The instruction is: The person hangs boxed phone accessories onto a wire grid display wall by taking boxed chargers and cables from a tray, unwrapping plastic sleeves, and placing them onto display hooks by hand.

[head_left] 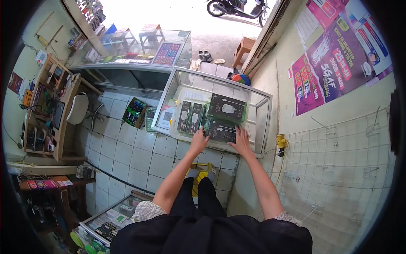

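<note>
My left hand (198, 142) is at the left end of a black charger box (222, 131), fingers bent against its edge. My right hand (241, 143) grips the same box at its right end, the thumb at the near side. The box has white cables printed on it. Just beyond lies a larger black charger box (228, 107) with a white charger pictured on it. Two narrow black cable boxes (190, 116) stand side by side to the left. All lie on a glass display case (265, 122). Green edges show around the boxes.
A longer glass counter (127, 46) stands beyond, at the left. On the tiled floor are a carton of dark items (134, 111) and a white chair (79, 109). Wire grid racks (330, 165) hang on the right wall. A yellow stool (198, 180) is by my legs.
</note>
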Demonstrator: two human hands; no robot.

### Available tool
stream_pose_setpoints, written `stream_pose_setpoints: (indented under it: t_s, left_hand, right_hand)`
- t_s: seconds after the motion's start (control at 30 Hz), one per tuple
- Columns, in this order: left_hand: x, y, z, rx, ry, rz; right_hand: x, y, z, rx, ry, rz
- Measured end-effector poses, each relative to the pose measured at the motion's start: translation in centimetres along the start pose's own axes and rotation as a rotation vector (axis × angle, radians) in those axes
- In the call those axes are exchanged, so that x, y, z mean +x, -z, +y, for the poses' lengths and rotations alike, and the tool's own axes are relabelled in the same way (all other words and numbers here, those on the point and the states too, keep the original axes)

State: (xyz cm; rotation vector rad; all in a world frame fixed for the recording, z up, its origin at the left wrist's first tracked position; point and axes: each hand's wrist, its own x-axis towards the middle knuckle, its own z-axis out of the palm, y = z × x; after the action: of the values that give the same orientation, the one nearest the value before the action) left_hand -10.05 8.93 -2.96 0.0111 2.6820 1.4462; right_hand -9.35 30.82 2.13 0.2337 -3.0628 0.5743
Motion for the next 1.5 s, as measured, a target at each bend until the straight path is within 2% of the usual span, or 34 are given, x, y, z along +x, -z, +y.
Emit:
stream_pose_setpoints:
  t_s: [0.07,0.2,0.27,0.47,0.53,0.63,0.73,0.8,0.87,0.93,1.03,1.07,1.13,1.2,1.27,1.37,1.43,1.47,1.5]
  left_hand:
    - [-0.2,0.4,2.5,0.266,0.136,-0.080]
    - [0.5,-0.5,2.7,0.250,0.287,-0.082]
    - [0.3,-0.9,2.5,0.208,0.288,-0.061]
    - [-0.7,-1.4,1.9,0.205,0.094,0.080]
    - [-0.9,-0.9,2.7,-0.069,0.033,0.098]
    - [-2.0,0.6,4.8,-0.234,0.062,0.063]
    - [-3.2,2.5,8.0,-0.255,-0.011,0.092]
    - [-3.4,3.4,10.4,-0.233,-0.075,0.080]
    - [-4.1,4.7,14.3,-0.760,-0.095,-0.002]
    - [-4.1,5.3,16.9,-0.700,-0.090,-0.135]
    - [-3.7,3.9,20.7,-0.992,-0.248,-0.198]
    - [-3.4,3.5,21.8,-1.007,-0.278,-0.254]
    - [-2.7,3.1,23.5,-0.947,-0.322,-0.512]
    - [-3.0,3.1,26.9,-0.932,-0.429,-0.633]
    - [-3.7,3.9,30.2,-0.841,-0.478,-0.854]
    - [-5.9,5.0,35.9,-0.682,-0.704,-1.036]
    - [-8.0,5.7,39.5,-0.671,-0.815,-1.137]
    - [-9.1,5.9,41.1,-0.616,-0.846,-1.208]
    - [-10.2,5.8,42.4,-0.561,-0.879,-1.274]
  right_hand:
    - [0.3,-0.1,0.5,-0.109,0.048,-0.150]
    - [1.1,-0.3,0.2,-0.171,0.037,-0.181]
    - [1.6,-0.3,0.7,-0.193,0.057,-0.193]
    - [2.5,0.1,0.9,-0.237,0.112,-0.235]
    - [2.6,0.1,1.1,-0.229,0.120,-0.214]
    - [1.7,1.2,1.2,-0.096,0.177,-0.208]
    - [0.2,3.6,0.0,-0.093,0.187,-0.118]
    - [-1.1,5.1,-0.7,0.096,0.150,0.002]
    - [-2.6,8.7,-3.2,0.149,0.102,0.086]
    - [-4.2,11.5,-5.0,0.215,0.041,0.295]
    - [-7.2,14.8,-6.0,0.162,-0.084,0.483]
    - [-8.3,15.8,-5.8,0.158,-0.142,0.541]
    - [-10.7,18.3,-5.8,0.100,-0.233,0.571]
    - [-13.7,21.5,-6.9,0.011,-0.271,0.701]
    - [-16.5,25.6,-8.5,-0.017,-0.331,0.787]
    - [-19.8,31.6,-10.9,-0.098,-0.379,0.944]
    - [-22.1,34.7,-12.0,0.044,-0.255,0.981]
    - [-23.5,35.4,-12.6,0.013,-0.281,1.011]
    - [-24.6,36.0,-13.1,0.167,-0.291,0.991]
